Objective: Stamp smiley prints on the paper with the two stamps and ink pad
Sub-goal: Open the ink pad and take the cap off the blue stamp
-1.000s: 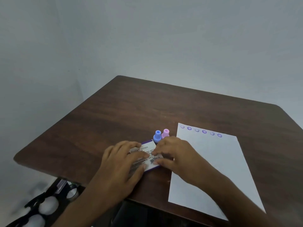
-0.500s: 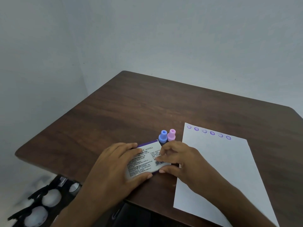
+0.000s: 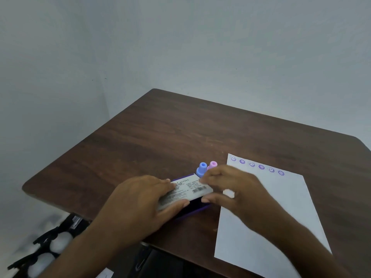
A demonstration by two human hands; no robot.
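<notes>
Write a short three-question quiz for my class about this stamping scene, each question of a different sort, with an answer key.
1. True or false: the white sheet of paper carries no prints.
2. How many purple smiley prints line its far edge?
3. Multiple choice: the small blue plastic stamp and small pink plastic stamp stand
A. on the paper
B. beyond the purple ink pad box
C. in a hand

Key
1. False
2. Six
3. B; the left hand and right hand are both at the box.
</notes>
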